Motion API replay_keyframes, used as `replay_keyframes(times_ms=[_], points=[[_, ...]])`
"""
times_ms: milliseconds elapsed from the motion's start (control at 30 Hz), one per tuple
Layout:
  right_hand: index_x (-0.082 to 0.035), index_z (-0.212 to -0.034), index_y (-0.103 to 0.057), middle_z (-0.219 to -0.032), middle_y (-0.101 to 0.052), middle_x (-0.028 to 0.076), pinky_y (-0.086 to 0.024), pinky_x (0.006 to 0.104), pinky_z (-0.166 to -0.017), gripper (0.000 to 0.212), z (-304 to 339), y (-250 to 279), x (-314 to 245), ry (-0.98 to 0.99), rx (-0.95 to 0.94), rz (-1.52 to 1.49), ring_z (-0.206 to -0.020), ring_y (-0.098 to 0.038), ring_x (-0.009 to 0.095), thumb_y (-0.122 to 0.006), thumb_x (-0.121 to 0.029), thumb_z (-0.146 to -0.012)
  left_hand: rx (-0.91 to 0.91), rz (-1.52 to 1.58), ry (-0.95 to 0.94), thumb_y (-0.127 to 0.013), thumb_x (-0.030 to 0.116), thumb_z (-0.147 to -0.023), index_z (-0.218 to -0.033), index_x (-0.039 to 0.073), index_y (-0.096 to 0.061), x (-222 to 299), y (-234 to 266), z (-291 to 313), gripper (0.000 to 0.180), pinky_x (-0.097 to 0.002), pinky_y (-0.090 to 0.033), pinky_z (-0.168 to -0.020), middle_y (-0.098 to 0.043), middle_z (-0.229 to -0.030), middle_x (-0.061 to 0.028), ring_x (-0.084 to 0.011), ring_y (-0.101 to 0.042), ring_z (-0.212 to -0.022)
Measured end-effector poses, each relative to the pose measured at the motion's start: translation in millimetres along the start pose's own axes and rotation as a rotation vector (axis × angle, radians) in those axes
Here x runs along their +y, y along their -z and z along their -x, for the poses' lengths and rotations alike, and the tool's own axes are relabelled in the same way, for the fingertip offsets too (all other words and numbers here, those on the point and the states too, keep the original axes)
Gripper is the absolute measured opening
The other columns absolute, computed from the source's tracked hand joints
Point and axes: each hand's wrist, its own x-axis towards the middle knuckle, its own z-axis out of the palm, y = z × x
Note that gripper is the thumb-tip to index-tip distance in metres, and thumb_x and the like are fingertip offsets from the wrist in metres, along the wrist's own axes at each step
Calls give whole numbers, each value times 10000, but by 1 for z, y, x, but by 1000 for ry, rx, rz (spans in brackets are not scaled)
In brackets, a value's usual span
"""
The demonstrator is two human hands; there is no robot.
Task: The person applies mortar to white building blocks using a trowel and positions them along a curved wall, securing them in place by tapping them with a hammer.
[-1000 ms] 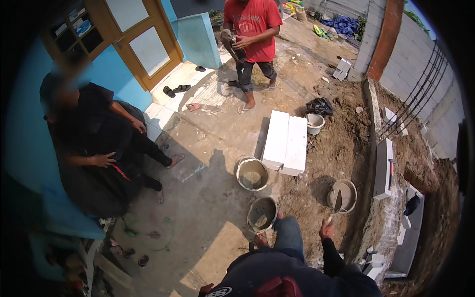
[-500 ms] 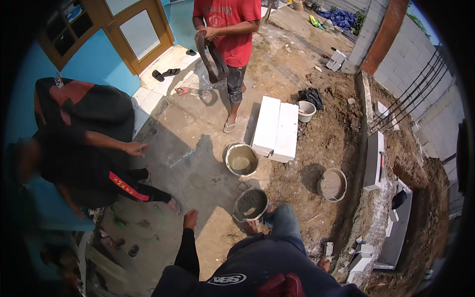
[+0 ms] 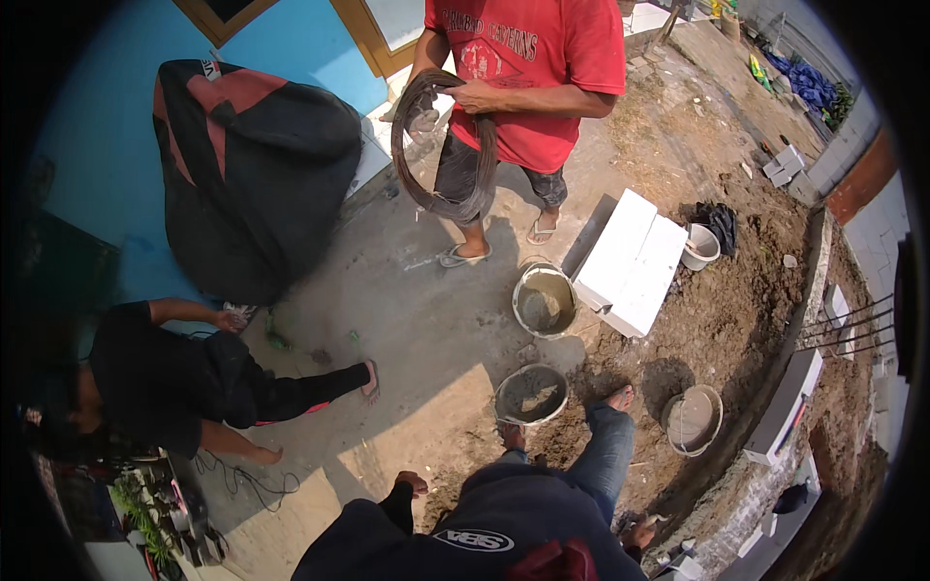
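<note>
My left hand [image 3: 412, 483] hangs by my left side with its fingers curled closed, and nothing shows in it. Low by my right leg, my right hand [image 3: 639, 534] looks closed; a small pale thing shows at its fingertips, too small to name. Just ahead of my feet stands a bucket [image 3: 524, 423] of dark grey mortar. Beyond it is another bucket [image 3: 544, 335] with wet grey mix. To the right, a third bucket [image 3: 714, 428] holding pale grey liquid sits on the soil.
Large white blocks [image 3: 630, 259] lie ahead, beside a small pail [image 3: 707, 250]. A co-worker in a red shirt [image 3: 528, 102] holds a coil of dark wire [image 3: 411, 179]. Another person in black [image 3: 165, 373] bends at left, near a draped cover [image 3: 262, 194]. A block [image 3: 781, 412] stands along the trench at right.
My view has shifted, and my right foot has stepped forward on the soil. The red-shirted co-worker has come nearer, the coil now opened toward me. The person in black has turned and bent lower.
</note>
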Motion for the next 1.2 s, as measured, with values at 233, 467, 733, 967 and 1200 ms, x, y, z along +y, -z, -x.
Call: replay_keyframes(times_ms=[233, 467, 733, 967, 1200], points=[[18, -1427, -434, -821, -602, 158, -489, 375, -437, 722, -124, 18, -98, 18, -116, -221, -586, -600, 249, -671, -464, -945, 574, 683, 429, -730, 12, -777, -1033, 109, -706, 123, -46, 6, 275, -398, -474, -535, -695, -844, -106, -223, -622, -627], [41, -1219, -608, -928, -691, 189, -526, 404, -527, 659, -319, 63, -154, 429, 111, 34, -683, -649, 265, -654, -548, -927, 610, 242, -204, -688, 96, -756, -1409, 116, -573, 481, 17, -8, 663, -424, -542, -953, -689, -1218, -205, -321, -631, -1194], [30, -1217, -615, -956, -701, 178, -548, 419, -604, 657, -358, 143, -197, 78, -113, -42, -733, -661, 268, -678, -545, -908, 609, 371, -312, -726, 201, -785, -1438, 119, -545, 591, -8, 55, 683, -398, -468, -1060, -600, -1367, -228, -325, -562, -1301], [-18, -1380, -492, -1063, -683, 153, -543, 407, -671, 709, -452, 187, -236, 279, -215, -212, -859, -655, 235, -677, -530, -926, 483, 441, -331, -748, 369, -856, -1411, 23, -551, 595, -38, -26, 683, -395, -538, -929, -661, -1248, -233, -310, -673, -1104], [45, -1299, -465, -784, -585, 125, -420, 340, -388, 741, -307, 149, -212, 7, -188, -427, -487, -529, 189, -688, -545, -911, 350, 595, 171, -823, 348, -811, -1443, 40, -527, 517, -36, 2, 763, -423, -548, -848, -648, -1327, -149, -272, -659, -1122]])
